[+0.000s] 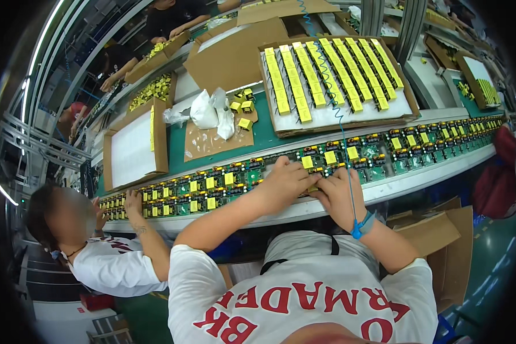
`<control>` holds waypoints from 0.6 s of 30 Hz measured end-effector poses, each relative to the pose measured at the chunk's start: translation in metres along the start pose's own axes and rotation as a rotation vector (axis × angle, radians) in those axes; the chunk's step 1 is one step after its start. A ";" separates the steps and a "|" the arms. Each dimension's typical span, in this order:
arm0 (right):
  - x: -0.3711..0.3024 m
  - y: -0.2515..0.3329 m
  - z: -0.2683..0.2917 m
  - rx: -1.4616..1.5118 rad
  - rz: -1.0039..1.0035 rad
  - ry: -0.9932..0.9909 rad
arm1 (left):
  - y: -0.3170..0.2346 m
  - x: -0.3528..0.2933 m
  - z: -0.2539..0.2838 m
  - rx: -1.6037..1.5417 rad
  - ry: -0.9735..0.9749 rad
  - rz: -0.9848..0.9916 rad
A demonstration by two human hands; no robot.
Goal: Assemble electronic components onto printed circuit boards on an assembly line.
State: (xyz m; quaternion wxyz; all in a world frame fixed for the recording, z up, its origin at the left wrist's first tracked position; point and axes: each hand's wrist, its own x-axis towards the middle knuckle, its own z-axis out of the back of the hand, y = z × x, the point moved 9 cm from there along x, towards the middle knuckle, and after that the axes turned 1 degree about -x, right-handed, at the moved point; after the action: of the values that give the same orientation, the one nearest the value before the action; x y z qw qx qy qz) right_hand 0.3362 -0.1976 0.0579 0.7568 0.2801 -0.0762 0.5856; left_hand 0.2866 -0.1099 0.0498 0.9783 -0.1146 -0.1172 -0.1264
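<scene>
Both my hands are over a row of green circuit boards (376, 152) on the line. My left hand (286, 181) curls its fingers down at a board, its fingertips closed on a small yellow-wrapped transformer (312, 187). My right hand (340, 194) meets it from the right, thumb and fingers pinched at the same transformer, which the fingers mostly hide. Just beyond them, more yellow transformers (330, 157) sit upright on the boards. A blue wrist strap (363, 225) circles my right wrist, its coiled cord (333, 94) running upward.
Beyond the line, a cardboard tray (410, 109) holds rows of yellow transformers on white foam. Left of it lie loose transformers (245, 124), white plastic bags (204, 112) and a foam-lined box (133, 150). A co-worker (117, 255) works at my left. Open cartons (450, 252) stand at lower right.
</scene>
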 end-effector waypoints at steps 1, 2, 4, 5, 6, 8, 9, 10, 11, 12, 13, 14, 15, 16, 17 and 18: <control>0.001 0.000 0.001 -0.008 0.006 -0.013 | 0.000 0.003 0.001 -0.013 0.019 -0.072; 0.001 0.000 0.002 -0.015 0.012 -0.026 | 0.001 0.005 0.001 -0.025 0.039 -0.145; 0.001 -0.001 0.003 -0.027 0.027 -0.027 | 0.005 0.012 0.005 -0.038 0.051 -0.225; 0.001 0.000 0.003 -0.026 0.041 -0.029 | 0.006 0.015 0.005 -0.025 0.067 -0.268; 0.001 0.001 0.004 -0.026 0.054 -0.030 | 0.006 0.017 0.006 -0.013 0.083 -0.312; 0.001 0.000 0.004 -0.041 0.052 -0.005 | 0.003 0.022 0.008 -0.006 0.094 -0.367; 0.000 -0.001 0.003 -0.046 0.049 0.018 | 0.000 0.026 0.008 0.015 0.126 -0.384; -0.001 -0.002 0.002 -0.051 0.044 0.042 | -0.003 0.030 0.008 0.036 0.158 -0.403; 0.000 -0.004 0.002 -0.064 0.030 0.042 | -0.006 0.033 0.005 0.056 0.191 -0.424; 0.004 -0.001 0.001 -0.074 0.062 0.049 | -0.007 0.033 0.005 0.047 0.187 -0.442; 0.006 0.002 0.000 -0.085 0.084 0.056 | -0.005 0.034 0.004 0.008 0.186 -0.427; 0.007 0.004 0.000 -0.097 0.104 0.064 | -0.003 0.034 0.004 -0.032 0.187 -0.412; 0.008 0.003 0.002 -0.111 0.077 0.063 | -0.002 0.034 0.004 -0.070 0.189 -0.397; 0.008 0.005 0.002 -0.125 0.090 0.095 | -0.005 0.033 0.003 -0.085 0.191 -0.425; 0.007 0.007 0.001 -0.140 0.101 0.129 | -0.006 0.034 -0.001 -0.089 0.218 -0.412; 0.011 0.006 0.001 -0.158 0.120 0.159 | -0.005 0.038 -0.003 -0.085 0.239 -0.398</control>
State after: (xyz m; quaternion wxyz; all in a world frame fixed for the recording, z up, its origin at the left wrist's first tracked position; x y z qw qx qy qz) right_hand 0.3336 -0.1879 0.0653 0.7437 0.1673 -0.0784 0.6425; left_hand 0.3218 -0.1236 0.0574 0.9353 -0.1146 -0.0153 -0.3345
